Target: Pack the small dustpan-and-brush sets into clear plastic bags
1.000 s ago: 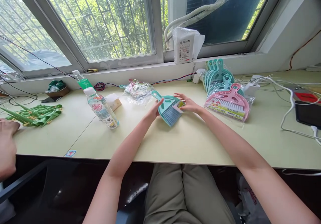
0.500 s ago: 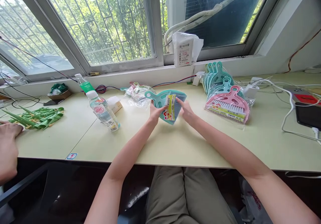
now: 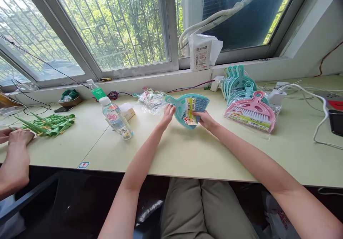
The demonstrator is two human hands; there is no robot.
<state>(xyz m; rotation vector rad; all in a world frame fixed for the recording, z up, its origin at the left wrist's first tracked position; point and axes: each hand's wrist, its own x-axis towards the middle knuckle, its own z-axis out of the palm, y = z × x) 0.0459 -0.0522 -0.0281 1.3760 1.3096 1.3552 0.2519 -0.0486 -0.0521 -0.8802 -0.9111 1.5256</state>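
Observation:
A teal dustpan with a blue-bristled brush [image 3: 202,104] set in it is held up over the table, its handle pointing left. A yellow-green printed card [image 3: 190,111] wraps across it. My right hand [image 3: 205,120] grips the lower right side, thumb over the brush and card. Beside the handle is my left hand [image 3: 168,113], fingers stretched forward; whether they touch the dustpan I cannot tell. Just beyond that hand lies a pile of clear plastic bags [image 3: 152,101] with pink and green handle-shaped parts.
Packed teal dustpan sets [image 3: 238,78] and a pink one [image 3: 252,112] stand at right, near white cables [image 3: 324,106]. Two bottles [image 3: 118,119] are on the left. Farther left, another person's hands [image 3: 20,136] are by folded green leaves [image 3: 50,124]. A paper packet [image 3: 200,53] sits on the sill.
My left hand has let go of the card area and shifted to beside the handle. The dustpan has turned slightly, showing more bristles, with my right hand now gripping its lower side.

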